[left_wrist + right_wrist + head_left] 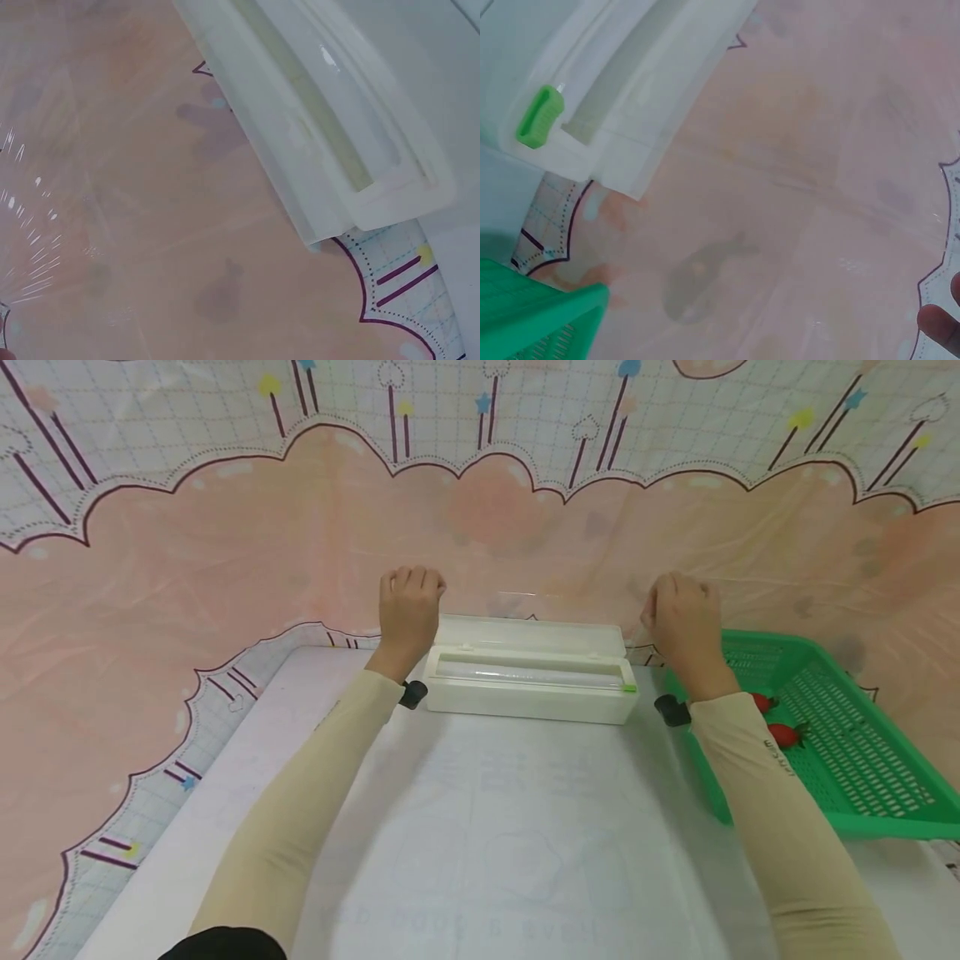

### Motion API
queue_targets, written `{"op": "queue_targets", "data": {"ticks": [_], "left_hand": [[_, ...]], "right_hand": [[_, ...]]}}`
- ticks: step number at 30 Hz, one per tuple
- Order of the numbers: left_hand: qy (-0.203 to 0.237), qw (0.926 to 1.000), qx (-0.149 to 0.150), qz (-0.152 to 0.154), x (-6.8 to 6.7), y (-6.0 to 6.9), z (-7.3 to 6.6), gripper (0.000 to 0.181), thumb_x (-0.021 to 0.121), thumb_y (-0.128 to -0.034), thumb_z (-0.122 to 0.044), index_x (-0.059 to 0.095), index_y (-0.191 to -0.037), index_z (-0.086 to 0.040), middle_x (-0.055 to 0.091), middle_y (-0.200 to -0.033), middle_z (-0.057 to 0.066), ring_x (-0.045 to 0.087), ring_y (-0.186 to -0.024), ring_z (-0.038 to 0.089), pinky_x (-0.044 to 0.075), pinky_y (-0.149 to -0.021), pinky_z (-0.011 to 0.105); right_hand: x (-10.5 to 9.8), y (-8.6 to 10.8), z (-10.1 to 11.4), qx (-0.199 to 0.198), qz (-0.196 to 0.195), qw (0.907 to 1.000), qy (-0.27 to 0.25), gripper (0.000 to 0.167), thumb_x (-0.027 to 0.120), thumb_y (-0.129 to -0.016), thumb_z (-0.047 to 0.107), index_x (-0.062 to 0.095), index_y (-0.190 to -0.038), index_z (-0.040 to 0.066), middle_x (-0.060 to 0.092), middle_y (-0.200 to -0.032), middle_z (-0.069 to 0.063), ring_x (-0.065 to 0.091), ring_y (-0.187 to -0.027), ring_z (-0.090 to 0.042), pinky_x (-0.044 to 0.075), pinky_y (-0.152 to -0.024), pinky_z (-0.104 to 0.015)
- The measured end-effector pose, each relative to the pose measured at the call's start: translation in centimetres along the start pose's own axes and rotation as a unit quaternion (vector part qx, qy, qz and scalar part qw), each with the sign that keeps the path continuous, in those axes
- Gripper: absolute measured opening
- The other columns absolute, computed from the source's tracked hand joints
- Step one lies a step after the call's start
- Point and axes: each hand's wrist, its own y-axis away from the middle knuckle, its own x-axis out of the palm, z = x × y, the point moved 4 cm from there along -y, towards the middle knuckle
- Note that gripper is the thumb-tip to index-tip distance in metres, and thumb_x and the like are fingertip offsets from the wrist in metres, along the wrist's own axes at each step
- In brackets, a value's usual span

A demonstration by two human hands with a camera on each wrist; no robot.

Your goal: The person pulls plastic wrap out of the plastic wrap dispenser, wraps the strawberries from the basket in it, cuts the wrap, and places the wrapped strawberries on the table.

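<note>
A white cling film dispenser lies on the white table, its lid tipped back and a roll visible inside. Past its left end, my left hand has curled fingers and pinches clear cling film, which creases outward in the left wrist view. My right hand is raised beyond the right end, fingers bent, gripping the film's other side. Between both hands the sheet shows only as faint glints. A green slide cutter sits at the dispenser's right end.
A green plastic basket stands on the right, partly under my right forearm, with red tomatoes in it. Patterned pink cloth spreads behind and left of the white tabletop.
</note>
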Motion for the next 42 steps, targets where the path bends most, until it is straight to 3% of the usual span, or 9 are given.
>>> {"op": "queue_targets", "data": {"ticks": [9, 22, 31, 37, 42], "left_hand": [[0.000, 1.0000, -0.004, -0.008, -0.7, -0.6, 0.1, 0.014, 0.055, -0.0932, -0.016, 0.063, -0.091, -0.004, 0.067, -0.093, 0.012, 0.059, -0.093, 0.030, 0.043, -0.090, 0.043], [0.000, 0.9994, 0.003, -0.034, -2.2, -0.5, -0.1, 0.015, 0.055, -0.0938, -0.014, 0.063, -0.091, -0.003, 0.067, -0.092, 0.014, 0.059, -0.092, 0.031, 0.044, -0.090, 0.044], [-0.006, 0.9956, 0.023, -0.091, -3.4, 1.3, -0.2, 0.013, 0.058, -0.0911, -0.013, 0.063, -0.085, -0.002, 0.065, -0.082, 0.013, 0.060, -0.084, 0.030, 0.045, -0.085, 0.042], [0.019, 0.9892, 0.040, -0.139, -4.5, 2.6, -0.4, 0.014, 0.061, -0.0898, -0.012, 0.062, -0.082, -0.001, 0.064, -0.077, 0.013, 0.059, -0.078, 0.029, 0.045, -0.079, 0.041], [0.063, 0.9805, 0.091, -0.162, -5.6, 5.0, -0.7, 0.011, 0.061, -0.0892, -0.008, 0.060, -0.080, 0.000, 0.060, -0.074, 0.013, 0.056, -0.074, 0.029, 0.043, -0.074, 0.041]], "right_hand": [[-0.9, -0.5, 0.0, -0.009, -0.024, 0.9995, -0.021, 0.009, 0.049, -0.085, -0.001, 0.050, -0.078, -0.006, 0.054, -0.073, -0.021, 0.055, -0.074, -0.038, 0.043, -0.080, -0.055], [-1.7, -0.7, 0.0, -0.016, -0.056, 0.9981, -0.018, 0.013, 0.048, -0.089, 0.000, 0.051, -0.079, -0.006, 0.055, -0.075, -0.022, 0.056, -0.075, -0.039, 0.043, -0.078, -0.054], [-3.2, 0.4, 0.7, -0.023, -0.057, 0.9978, -0.025, 0.007, 0.052, -0.085, -0.003, 0.050, -0.078, -0.006, 0.054, -0.073, -0.022, 0.055, -0.075, -0.037, 0.044, -0.082, -0.055], [-4.3, 1.2, 1.2, -0.034, -0.079, 0.9958, -0.031, 0.009, 0.050, -0.086, -0.003, 0.051, -0.078, -0.006, 0.053, -0.073, -0.021, 0.053, -0.076, -0.037, 0.045, -0.081, -0.055], [-5.7, 3.1, 2.0, -0.082, -0.102, 0.9907, -0.037, 0.007, 0.054, -0.081, -0.005, 0.050, -0.076, -0.006, 0.050, -0.069, -0.019, 0.051, -0.070, -0.036, 0.044, -0.074, -0.051]]}}
